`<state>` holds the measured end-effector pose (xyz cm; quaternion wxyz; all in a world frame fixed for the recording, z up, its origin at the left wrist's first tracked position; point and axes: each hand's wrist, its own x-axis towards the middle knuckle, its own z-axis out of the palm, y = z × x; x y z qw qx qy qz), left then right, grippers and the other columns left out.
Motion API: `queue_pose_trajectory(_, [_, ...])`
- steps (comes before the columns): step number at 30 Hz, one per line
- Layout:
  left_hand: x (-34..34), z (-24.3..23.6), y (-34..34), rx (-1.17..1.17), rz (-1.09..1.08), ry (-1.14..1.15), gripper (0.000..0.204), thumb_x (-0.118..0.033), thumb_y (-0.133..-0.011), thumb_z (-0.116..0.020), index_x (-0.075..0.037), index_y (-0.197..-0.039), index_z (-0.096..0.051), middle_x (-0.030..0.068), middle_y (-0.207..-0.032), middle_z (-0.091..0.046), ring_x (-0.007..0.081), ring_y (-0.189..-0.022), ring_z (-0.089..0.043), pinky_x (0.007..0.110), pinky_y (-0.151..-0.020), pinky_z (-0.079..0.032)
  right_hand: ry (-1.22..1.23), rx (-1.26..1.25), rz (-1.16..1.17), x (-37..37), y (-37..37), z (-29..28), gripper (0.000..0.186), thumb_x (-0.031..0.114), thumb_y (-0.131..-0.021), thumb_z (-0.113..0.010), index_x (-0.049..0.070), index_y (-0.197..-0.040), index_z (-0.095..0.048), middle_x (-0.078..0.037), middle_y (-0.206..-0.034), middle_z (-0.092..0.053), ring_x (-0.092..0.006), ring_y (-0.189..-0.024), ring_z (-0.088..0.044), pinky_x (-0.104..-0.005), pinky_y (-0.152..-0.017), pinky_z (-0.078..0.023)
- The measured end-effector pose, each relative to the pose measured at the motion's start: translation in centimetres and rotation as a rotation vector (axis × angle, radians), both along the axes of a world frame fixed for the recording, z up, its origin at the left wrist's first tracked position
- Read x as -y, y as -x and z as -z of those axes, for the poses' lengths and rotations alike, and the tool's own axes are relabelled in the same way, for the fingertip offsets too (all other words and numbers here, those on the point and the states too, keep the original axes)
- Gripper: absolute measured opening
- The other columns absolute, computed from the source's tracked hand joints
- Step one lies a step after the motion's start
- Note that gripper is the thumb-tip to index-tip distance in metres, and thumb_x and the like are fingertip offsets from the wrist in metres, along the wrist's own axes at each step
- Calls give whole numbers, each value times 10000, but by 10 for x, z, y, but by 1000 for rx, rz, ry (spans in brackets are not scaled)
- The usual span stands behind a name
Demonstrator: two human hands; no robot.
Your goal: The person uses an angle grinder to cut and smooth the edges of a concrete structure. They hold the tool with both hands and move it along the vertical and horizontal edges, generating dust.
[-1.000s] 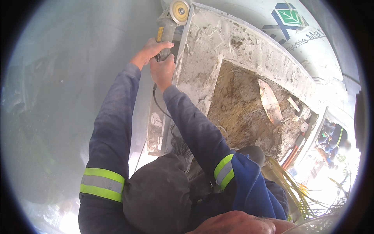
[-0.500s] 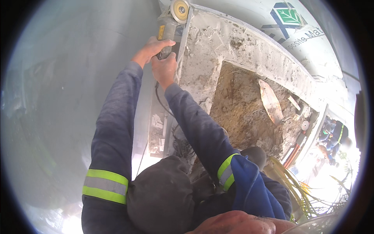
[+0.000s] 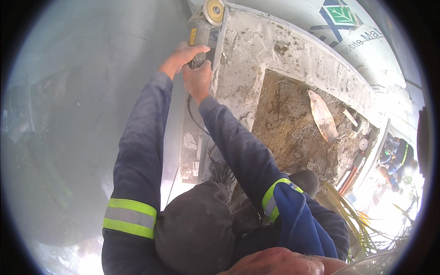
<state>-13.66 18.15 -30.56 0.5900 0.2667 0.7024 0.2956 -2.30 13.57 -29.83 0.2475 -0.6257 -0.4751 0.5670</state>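
Observation:
My left hand (image 3: 182, 58) grips the body of an angle grinder (image 3: 198, 33) with a yellow disc (image 3: 214, 11) at the top of the view. Just below it, my right hand (image 3: 198, 81) is closed around the tool's rear. A black cord (image 3: 196, 118) hangs down from under my hands. The grinder lies along the upright edge of a pale board (image 3: 220, 48), beside a rough cement ledge (image 3: 238, 50); whether the disc touches either cannot tell. My fingertips on the tool are partly hidden.
A grey wall (image 3: 78, 119) fills the left. A soil bed (image 3: 288, 128) holds a pale scrap (image 3: 323, 117) and orange pipes (image 3: 348, 179). A printed white panel (image 3: 366, 55) stands upper right. Palm fronds (image 3: 350, 215) are lower right; a co-worker (image 3: 398, 156) crouches beyond at right.
The grinder, both hands and arms have shifted slightly right and up in the picture, along with much of the surroundings. The grip on the tool looks the same.

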Motion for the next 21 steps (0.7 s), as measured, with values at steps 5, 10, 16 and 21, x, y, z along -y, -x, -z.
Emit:
queue_pose_trajectory(5, [6,2,-5,-19,-35,42,604,-377,-807,-822,15,-1230,-642,124,-1080,-669,235,-989,-675,381,-844,-552,20,-37,13,6,-4,10,489,228,-826,-748,-126,-1058,-501,-330,-959,-682,-476,-950,-697,-493,-870,-541])
queue_pose_trajectory(10, [15,7,-3,14,-12,1,584,-363,-821,-817,4,-1240,-643,122,-1085,-672,234,-986,-677,381,-850,-553,-39,-23,21,18,-3,15,489,244,-817,-771,-110,-1015,-498,-263,-877,-669,-406,-853,-685,-474,-801,-539])
queue_pose_trajectory(16, [20,-4,-11,21,-36,5,586,-372,-822,-817,5,-1237,-643,119,-1089,-666,231,-983,-676,378,-844,-551,-22,-43,34,21,-8,4,494,243,-825,-766,-110,-1038,-494,-288,-903,-679,-438,-890,-693,-488,-816,-539])
queue_pose_trajectory(21, [13,-3,-7,7,-14,7,617,-384,-814,-823,27,-1233,-635,128,-1089,-663,233,-981,-677,378,-828,-553,-26,-34,48,17,-3,14,518,294,-818,-795,-91,-1004,-501,-243,-914,-668,-383,-859,-681,-474,-792,-532])
